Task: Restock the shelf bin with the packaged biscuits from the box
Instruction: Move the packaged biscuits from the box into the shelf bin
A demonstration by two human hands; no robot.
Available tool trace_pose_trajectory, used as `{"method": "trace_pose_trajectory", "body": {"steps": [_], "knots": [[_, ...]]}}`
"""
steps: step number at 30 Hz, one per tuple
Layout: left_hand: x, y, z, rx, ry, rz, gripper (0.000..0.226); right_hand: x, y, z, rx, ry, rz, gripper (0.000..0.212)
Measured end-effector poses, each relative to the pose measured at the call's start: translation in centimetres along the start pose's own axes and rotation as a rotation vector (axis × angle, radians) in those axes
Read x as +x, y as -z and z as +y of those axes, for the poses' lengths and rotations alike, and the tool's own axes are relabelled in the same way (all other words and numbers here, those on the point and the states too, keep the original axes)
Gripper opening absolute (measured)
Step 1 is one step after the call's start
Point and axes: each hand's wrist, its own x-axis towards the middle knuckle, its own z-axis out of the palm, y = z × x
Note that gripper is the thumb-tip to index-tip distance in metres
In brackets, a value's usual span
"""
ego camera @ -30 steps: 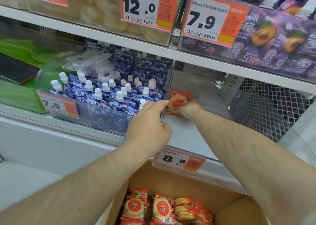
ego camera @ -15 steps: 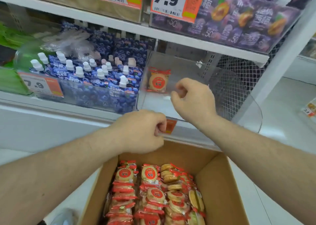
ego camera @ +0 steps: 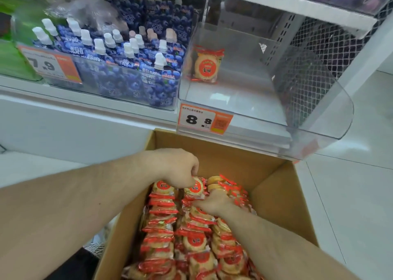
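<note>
Packaged biscuits (ego camera: 191, 243) fill the cardboard box (ego camera: 282, 196) in rows, standing on edge from its near end to close by its far wall. Both hands are down among the farthest packs. The right hand (ego camera: 214, 202) is buried in the right-hand rows with its fingers curled into the wrappers; which pack they have cannot be told. Just beyond it, the left hand (ego camera: 180, 169) bends at the wrist, and its fingertips pinch the top of one biscuit pack (ego camera: 194, 187) at the head of the middle row. The step in hand looks like picking up fresh stock. Above the box's far wall, the clear shelf bin (ego camera: 314, 118) holds a single placed pack (ego camera: 206, 66), upright against its left wall. The next move calls for lifting the gripped packs over the bin's front lip and standing them beside that one.
</note>
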Motion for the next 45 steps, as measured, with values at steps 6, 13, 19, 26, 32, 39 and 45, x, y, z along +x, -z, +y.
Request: {"method": "trace_pose_trajectory", "body": {"steps": [6, 13, 19, 26, 32, 39, 45], "knots": [[-0.3, -0.9, -1.4, -0.042, 0.039, -0.059, 0.037, 0.6, -2.7, 0.7, -0.01, -0.093, -0.121, 0.055], [-0.3, -1.3, -1.8, -0.256, 0.168, -0.084, 0.056, -3.5, 1.5, -0.1, 0.619, -0.167, -0.219, 0.066], [0.2, -1.8, -1.3, -0.746, 0.266, 0.004, 0.047, -6.3, 2.1, -3.8, 0.847, 0.26, -0.139, 0.039], [-0.4, -1.7, -3.0, -0.687, 0.299, 0.142, 0.023, -1.2, -2.0, -2.5, 0.963, -0.073, -0.035, 0.038], [-0.6, -1.8, -3.0, -0.308, 0.218, 0.186, 0.02, 1.8, -5.0, 0.0, 0.291, -0.168, -0.006, 0.057], [-0.6, -2.2, -4.0, -0.282, 0.177, 0.152, 0.033, 1.5, -3.7, 2.1, 0.321, -0.194, -0.18, 0.074], [-1.1, -0.9, -4.8, -0.502, 0.124, 0.274, 0.03, -4.0, 5.5, 3.2, 0.671, -0.007, -0.314, 0.03]]}}
